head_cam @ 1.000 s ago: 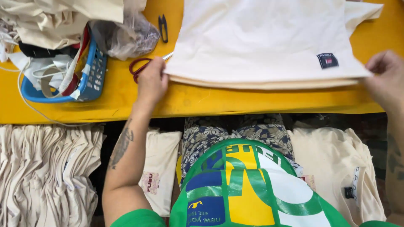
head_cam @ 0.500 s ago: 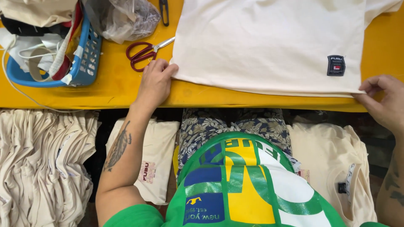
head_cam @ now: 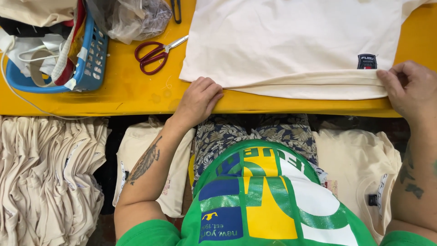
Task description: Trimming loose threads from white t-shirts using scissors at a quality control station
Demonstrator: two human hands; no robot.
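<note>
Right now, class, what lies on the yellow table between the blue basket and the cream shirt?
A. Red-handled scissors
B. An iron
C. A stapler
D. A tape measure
A: the red-handled scissors lie on the yellow table, between the blue basket and the cream shirt.
</note>
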